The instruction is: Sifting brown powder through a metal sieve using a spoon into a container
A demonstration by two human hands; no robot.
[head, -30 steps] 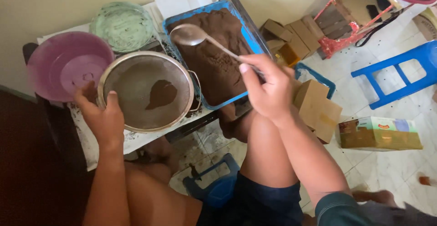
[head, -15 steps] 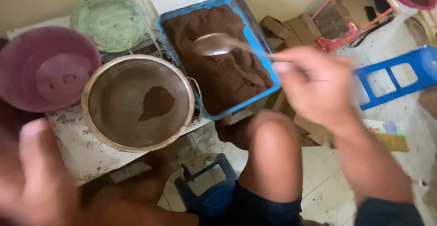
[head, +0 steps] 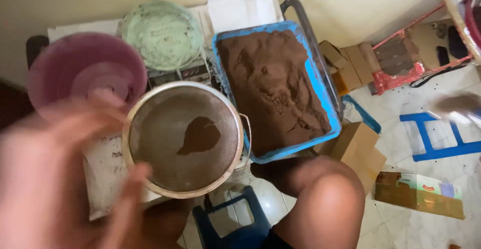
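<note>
Round metal sieve (head: 184, 139) just beside blurred left hand (head: 60, 179), fingers' (head: 131, 189) state unclear.

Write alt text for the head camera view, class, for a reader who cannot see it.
A round metal sieve holding a small patch of brown powder sits beside a blue tray heaped with the same powder. A blurred left hand is at the sieve's left rim; the right hand is a blur far right.

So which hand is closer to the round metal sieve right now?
Left. The left hand, blurred and close to the camera, overlaps the metal sieve at its left rim. The right hand is a blur far off to the right, beyond the blue tray of brown powder.
</note>
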